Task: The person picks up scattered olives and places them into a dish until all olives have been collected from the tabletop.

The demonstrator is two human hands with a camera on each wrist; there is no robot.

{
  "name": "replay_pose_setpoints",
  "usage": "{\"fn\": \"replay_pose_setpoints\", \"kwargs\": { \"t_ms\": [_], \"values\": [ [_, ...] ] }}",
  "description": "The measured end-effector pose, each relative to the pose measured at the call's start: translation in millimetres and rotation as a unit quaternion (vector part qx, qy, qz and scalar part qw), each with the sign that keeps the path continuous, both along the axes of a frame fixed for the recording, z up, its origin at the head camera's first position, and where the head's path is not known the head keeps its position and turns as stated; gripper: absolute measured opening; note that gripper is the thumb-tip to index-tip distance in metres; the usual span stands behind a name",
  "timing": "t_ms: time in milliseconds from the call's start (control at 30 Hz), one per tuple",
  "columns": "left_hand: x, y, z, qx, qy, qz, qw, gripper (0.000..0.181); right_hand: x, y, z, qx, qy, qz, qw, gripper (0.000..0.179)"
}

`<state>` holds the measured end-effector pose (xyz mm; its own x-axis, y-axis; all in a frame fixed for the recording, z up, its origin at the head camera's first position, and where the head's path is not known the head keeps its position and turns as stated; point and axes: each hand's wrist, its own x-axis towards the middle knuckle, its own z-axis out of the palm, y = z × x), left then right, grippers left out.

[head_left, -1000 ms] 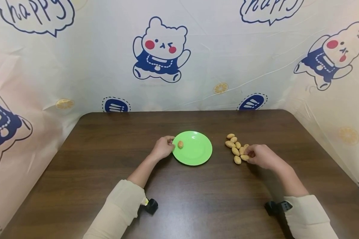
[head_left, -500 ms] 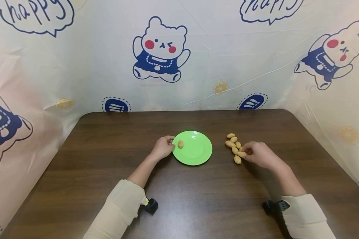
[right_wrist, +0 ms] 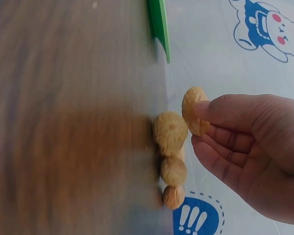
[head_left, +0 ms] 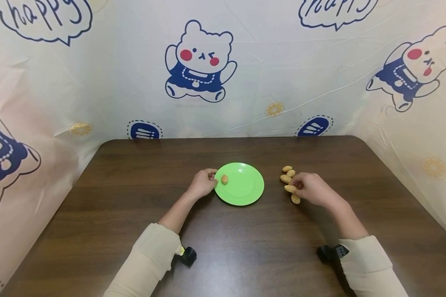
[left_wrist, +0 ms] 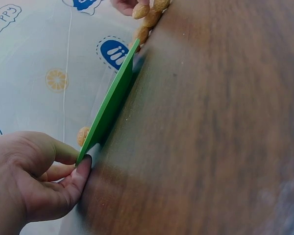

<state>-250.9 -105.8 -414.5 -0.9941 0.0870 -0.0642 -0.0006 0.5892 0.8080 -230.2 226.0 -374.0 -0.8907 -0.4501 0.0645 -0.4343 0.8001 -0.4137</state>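
A green plate (head_left: 243, 187) lies on the table with one tan peanut (head_left: 224, 180) near its left side. My left hand (head_left: 202, 184) pinches the plate's left rim, thumb against the underside in the left wrist view. To the right of the plate, my right hand (head_left: 314, 189) holds a peanut (right_wrist: 193, 103) between thumb and fingers, just above the pile. Several loose peanuts (head_left: 285, 179) lie in a rough line beside and below that hand. Part of the pile is hidden behind the right fingers in the head view.
The brown wooden table (head_left: 223, 239) runs back to a pale cloth backdrop (head_left: 134, 74) printed with cartoon bears. Each wrist carries a small black camera, such as the left wrist camera (head_left: 188, 256).
My right hand has moved left over the pile with the peanut pinched in it, covering more of the loose ones. The left hand and the plate have stayed still.
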Motion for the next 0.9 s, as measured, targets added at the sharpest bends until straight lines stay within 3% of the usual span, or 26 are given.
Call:
{"fn": "replay_pose_setpoints", "kwargs": {
  "t_ms": [267, 900],
  "values": [
    [-0.5, -0.3, -1.2, -0.002, -0.001, 0.001, 1.0000, 0.038, -3.0, -20.4, 3.3, -0.006, -0.017, 0.000, 0.9998, 0.009],
    [0.2, 0.1, 0.8, 0.005, -0.002, -0.003, 1.0000, 0.039, -9.5, -79.8, 9.2, -0.023, 0.012, 0.084, 0.9961, 0.008]
  ]
}}
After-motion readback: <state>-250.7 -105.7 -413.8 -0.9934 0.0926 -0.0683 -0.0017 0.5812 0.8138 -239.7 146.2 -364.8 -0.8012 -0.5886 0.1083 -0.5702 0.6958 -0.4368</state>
